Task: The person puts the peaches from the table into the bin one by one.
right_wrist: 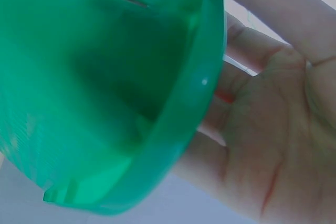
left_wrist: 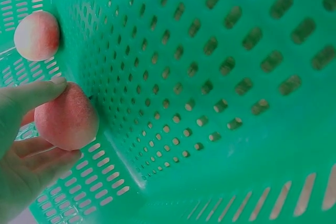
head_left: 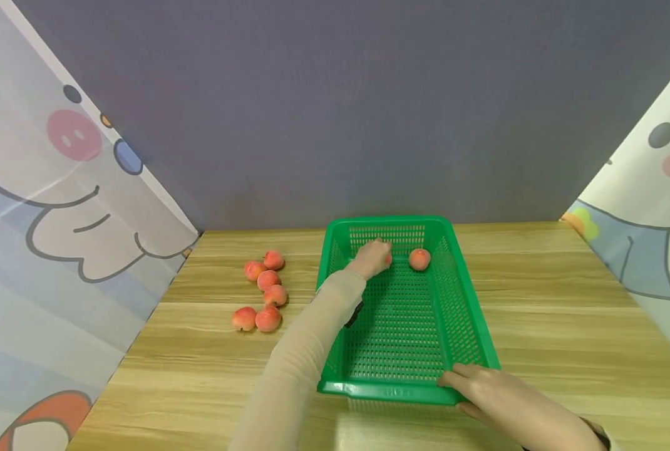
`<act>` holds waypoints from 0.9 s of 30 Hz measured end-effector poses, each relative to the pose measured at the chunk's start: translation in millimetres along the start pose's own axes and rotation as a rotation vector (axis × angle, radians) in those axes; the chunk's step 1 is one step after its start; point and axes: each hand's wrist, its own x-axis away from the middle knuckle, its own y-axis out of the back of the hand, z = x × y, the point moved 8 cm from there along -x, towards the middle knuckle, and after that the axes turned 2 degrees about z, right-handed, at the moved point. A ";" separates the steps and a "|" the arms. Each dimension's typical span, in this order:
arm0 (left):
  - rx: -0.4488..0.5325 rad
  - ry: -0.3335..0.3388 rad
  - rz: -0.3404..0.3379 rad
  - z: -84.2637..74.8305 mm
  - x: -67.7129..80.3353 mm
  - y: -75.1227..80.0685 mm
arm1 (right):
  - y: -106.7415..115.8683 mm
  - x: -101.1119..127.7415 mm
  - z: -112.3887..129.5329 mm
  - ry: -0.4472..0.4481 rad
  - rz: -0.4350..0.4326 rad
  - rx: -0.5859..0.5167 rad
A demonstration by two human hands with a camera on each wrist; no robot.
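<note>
Inside the far left part of a green plastic basket (head_left: 388,391), my left hand (head_left: 371,258) pinches a peach (left_wrist: 68,116) between thumb and fingers. In the left wrist view that peach is close to the perforated wall. A second peach (head_left: 419,259) lies in the basket's far right corner, apart from the hand. My right hand (head_left: 489,391) grips the rim at the near right corner. The right wrist view has the fingers (right_wrist: 197,161) behind the rim, partly hidden by it.
Several loose peaches (head_left: 268,280) lie on the wooden table (head_left: 200,369) left of the basket. A dark grey panel (head_left: 335,113) stands behind the table. Cartoon-printed cloths hang at the left (head_left: 30,250) and right (head_left: 650,207).
</note>
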 end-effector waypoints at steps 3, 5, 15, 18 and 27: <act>-0.020 0.004 0.004 -0.2 0.6 -0.3 | -0.4 -0.2 0.1 -0.001 0.003 0.000; -0.029 0.005 0.006 -0.6 0.9 -0.7 | -0.8 -0.2 -0.2 -0.003 0.006 0.000; -0.043 0.012 -0.004 -2.4 2.2 0.7 | -2.1 0.4 -1.2 -0.010 0.005 0.013; -0.047 0.013 -0.009 -2.6 2.7 0.8 | -1.9 0.3 -1.0 -0.007 0.000 0.017; -0.041 0.045 -0.001 -0.6 1.7 -0.3 | -1.7 -0.4 -1.3 -0.006 0.008 0.000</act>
